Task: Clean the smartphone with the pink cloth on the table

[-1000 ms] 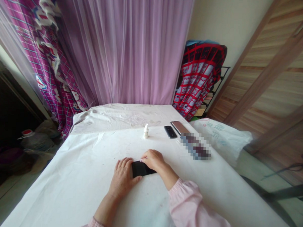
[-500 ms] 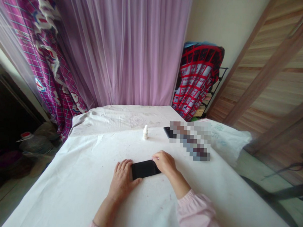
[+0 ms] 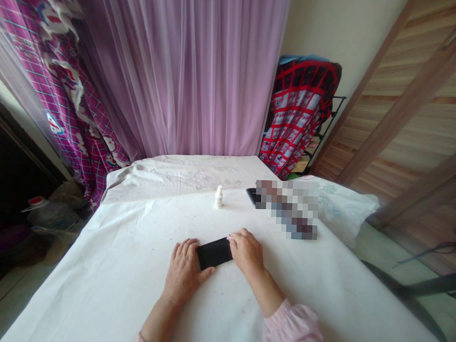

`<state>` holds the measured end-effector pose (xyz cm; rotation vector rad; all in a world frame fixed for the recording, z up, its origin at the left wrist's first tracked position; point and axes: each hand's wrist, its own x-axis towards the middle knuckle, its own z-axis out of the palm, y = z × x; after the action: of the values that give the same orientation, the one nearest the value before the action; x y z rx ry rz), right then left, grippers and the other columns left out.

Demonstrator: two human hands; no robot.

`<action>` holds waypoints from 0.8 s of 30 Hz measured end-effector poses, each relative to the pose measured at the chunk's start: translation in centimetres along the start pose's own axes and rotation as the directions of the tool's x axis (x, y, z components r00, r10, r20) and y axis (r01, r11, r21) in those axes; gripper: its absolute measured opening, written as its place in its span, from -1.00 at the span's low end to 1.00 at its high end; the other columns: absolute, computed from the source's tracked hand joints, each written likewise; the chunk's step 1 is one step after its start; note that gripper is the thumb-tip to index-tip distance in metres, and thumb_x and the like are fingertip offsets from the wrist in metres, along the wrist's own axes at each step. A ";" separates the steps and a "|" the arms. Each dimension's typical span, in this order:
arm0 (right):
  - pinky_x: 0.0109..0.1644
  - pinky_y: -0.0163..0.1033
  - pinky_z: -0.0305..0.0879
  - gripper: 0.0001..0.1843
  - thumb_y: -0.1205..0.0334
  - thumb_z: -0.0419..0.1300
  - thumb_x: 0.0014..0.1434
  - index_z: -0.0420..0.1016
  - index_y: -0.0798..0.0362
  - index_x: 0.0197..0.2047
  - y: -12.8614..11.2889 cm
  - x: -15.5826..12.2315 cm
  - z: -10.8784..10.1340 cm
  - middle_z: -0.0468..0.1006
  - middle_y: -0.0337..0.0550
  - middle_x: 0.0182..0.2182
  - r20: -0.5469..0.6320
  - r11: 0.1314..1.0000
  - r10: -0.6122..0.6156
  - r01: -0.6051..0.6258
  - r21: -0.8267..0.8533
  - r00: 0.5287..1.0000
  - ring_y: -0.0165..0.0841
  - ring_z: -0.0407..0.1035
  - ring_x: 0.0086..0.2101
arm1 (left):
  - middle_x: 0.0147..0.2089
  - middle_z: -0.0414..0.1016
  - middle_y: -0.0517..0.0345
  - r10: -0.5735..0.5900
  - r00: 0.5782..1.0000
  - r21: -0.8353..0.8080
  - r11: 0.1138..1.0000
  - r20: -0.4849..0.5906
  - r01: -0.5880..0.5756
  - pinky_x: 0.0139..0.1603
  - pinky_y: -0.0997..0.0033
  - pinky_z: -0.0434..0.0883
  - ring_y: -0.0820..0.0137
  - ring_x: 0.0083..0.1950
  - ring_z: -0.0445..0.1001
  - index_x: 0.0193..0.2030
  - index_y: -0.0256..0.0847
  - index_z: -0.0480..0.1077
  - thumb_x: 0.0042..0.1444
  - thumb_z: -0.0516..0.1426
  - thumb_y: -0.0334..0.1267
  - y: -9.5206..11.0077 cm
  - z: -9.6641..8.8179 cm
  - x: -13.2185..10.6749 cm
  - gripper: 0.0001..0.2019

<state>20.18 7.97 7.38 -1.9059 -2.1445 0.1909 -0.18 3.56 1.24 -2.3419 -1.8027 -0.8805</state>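
A black phone [image 3: 213, 253] lies flat on the white cloth of the table [image 3: 116, 267]. My left hand [image 3: 184, 272] rests flat on the cloth, its fingers against the phone's left end and its thumb under the near edge. At the phone's right end sits my right hand [image 3: 246, 251], fingers curled and pinched on a small pale swab or wipe whose tip shows at the phone's far right corner.
A small white dropper bottle [image 3: 218, 197] stands farther back at the table's middle. Another dark phone [image 3: 251, 195] lies to its right beside a blurred patch. Purple curtains hang behind, a red checked cloth drapes a rack at back right, and a white sack sits right of the table.
My right hand slid from over the phone's middle to its right end, uncovering the screen, then edged back left a little. The left hand stayed put.
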 end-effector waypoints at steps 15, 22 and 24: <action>-0.15 -0.30 0.23 -0.70 0.25 0.03 0.35 0.62 -0.10 -0.13 -2.1 -0.7 1.0 0.53 -0.13 -0.19 0.011 0.991 -0.130 0.130 -0.006 0.991 -0.31 0.39 -0.17 | 0.08 0.48 -0.15 0.007 1.000 -0.002 1.000 -0.006 -0.007 0.22 -0.18 0.23 -0.03 0.15 0.42 0.03 -0.18 0.30 -0.03 0.25 0.16 0.1 0.0 0.1 -0.40; -0.10 -0.30 0.21 -0.71 0.24 0.05 0.34 0.62 -0.07 -0.15 -3.4 -0.6 1.2 0.54 -0.13 -0.20 0.037 0.980 -0.201 0.200 0.015 0.979 -0.32 0.38 -0.16 | 0.08 0.48 -0.16 0.016 1.000 0.005 1.000 -0.006 -0.016 0.22 -0.17 0.22 -0.02 0.14 0.43 0.03 -0.19 0.29 -0.05 0.27 0.19 0.0 0.1 0.0 -0.38; -0.09 -0.30 0.21 -0.71 0.23 0.05 0.35 0.62 -0.10 -0.17 -3.5 -0.6 1.2 0.54 -0.14 -0.20 0.046 0.973 -0.230 0.229 0.025 0.972 -0.33 0.38 -0.16 | 0.08 0.48 -0.16 0.017 1.000 0.004 1.000 -0.003 -0.017 0.22 -0.17 0.23 -0.02 0.14 0.43 0.02 -0.20 0.30 -0.05 0.27 0.19 0.0 0.1 0.1 -0.37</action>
<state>16.54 7.06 7.10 -1.6413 -2.3634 0.2134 -0.13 3.66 1.22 -2.3485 -1.7797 -0.8760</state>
